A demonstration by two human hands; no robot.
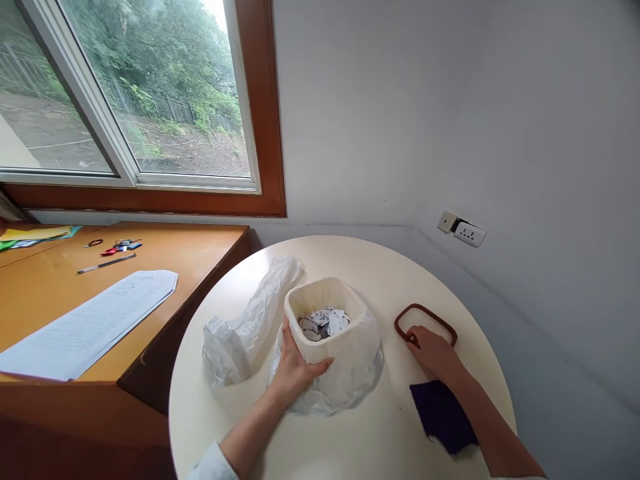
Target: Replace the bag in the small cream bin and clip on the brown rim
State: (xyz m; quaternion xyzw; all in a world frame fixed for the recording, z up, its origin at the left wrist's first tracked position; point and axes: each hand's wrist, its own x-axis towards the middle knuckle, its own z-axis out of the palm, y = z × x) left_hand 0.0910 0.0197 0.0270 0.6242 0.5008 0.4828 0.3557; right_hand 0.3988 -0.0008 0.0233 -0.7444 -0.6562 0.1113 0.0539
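Observation:
A small cream trash bin (345, 347) stands on the round table, lined with a clear plastic bag (367, 363) that is folded down over its outside. Torn white paper scraps (327, 322) lie inside it. My left hand (295, 363) grips the bin's near left side, thumb across the front. On the right, my right hand (433, 350) has its fingers closed on the near left part of a brown rectangular ring (434, 311), which rests on or just above the tabletop. A dark purple cloth (443, 417) lies partly beneath my right forearm.
A crumpled clear plastic bag (250, 327) lies left of the bin on the round white table (390, 267). The wooden desk (200, 247) at left holds papers (100, 320), a pen (107, 264) and keys (123, 247). Wall sockets (470, 233) are at right.

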